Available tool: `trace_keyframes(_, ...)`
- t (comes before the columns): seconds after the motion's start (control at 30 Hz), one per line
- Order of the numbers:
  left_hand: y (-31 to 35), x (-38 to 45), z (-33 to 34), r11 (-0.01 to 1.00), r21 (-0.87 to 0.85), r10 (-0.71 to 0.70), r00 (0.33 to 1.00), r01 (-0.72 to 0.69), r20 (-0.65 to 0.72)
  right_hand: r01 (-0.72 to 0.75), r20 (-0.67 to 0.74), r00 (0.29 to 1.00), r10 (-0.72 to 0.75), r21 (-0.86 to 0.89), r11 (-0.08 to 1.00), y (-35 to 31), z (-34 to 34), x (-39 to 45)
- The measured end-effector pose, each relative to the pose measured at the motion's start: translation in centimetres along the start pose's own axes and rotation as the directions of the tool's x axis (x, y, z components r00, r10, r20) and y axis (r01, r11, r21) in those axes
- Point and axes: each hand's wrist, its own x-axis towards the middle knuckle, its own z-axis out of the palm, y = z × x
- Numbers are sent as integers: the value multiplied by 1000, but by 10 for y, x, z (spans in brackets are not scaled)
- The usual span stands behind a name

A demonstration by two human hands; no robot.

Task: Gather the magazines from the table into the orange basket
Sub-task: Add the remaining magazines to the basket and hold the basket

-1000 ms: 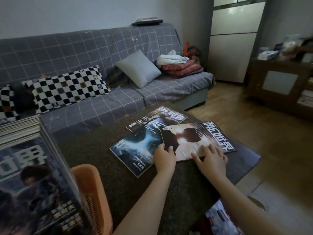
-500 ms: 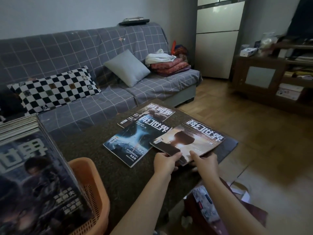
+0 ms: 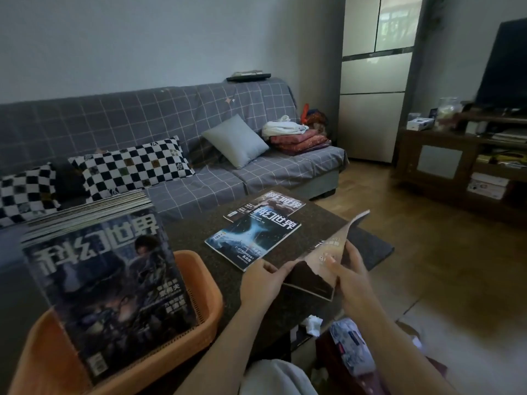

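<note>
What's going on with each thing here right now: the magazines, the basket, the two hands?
Lifted magazine: off the table, tilted, held at its near end.
Blue magazine: flat on the table, overlapping the one behind.
Far magazine: flat, partly covered.
Orange basket: holds an upright stack of magazines.
Left hand: grip closed on lifted magazine.
Right hand: the same.

Both hands — closed grip

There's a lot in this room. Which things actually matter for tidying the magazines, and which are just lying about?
Part of the job:
- tilted magazine held by left hand and right hand
- blue magazine on the table
- magazine behind it
- orange basket, already holding a stack

Just lying about:
- checkered pillow
- grey cushion
- folded blankets
- crumpled tissue
</note>
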Motion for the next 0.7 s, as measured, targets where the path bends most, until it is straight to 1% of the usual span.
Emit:
trace_keyframes(0.07, -1, -5, -17, 1000, -22, 10, 999, -9, 47, -28, 115, 993, 23, 36, 999, -12, 4, -14)
trace_keyframes(0.17, -6, -11, -41, 980, -194, -15, 986, 48, 167, -18, 310, 951, 18, -2, 1000, -26, 15, -33)
trace_keyframes(0.27, -14, -15, -64, 953, -297, -9, 984, 63, 181, -8, 416, 909, 29, -54, 999, -33, 29, -47)
trace_keyframes(0.33, -20, -16, -79, 932, -357, -10, 990, 59, 138, -7, 454, 890, 23, -36, 999, -38, 37, -51)
trace_keyframes(0.47, -30, -20, -110, 922, -384, -43, 999, 46, 15, -43, 511, 859, 42, -9, 999, -44, 52, -57)
trace_keyframes(0.53, -38, -22, -125, 860, -510, -43, 999, 25, -22, -24, 551, 833, 44, -45, 999, -42, 60, -58)
trace_keyframes(0.6, -47, -28, -140, 763, -647, -55, 997, 10, -49, 6, 580, 813, 49, -93, 996, -36, 72, -60)
trace_keyframes(0.63, -53, -30, -148, 731, -682, -56, 995, -15, -82, 13, 589, 806, 55, -110, 994, -32, 79, -60)
trace_keyframes(0.7, -65, -36, -163, 711, -697, -54, 982, -89, -180, 31, 599, 798, 67, -151, 988, -22, 95, -60)
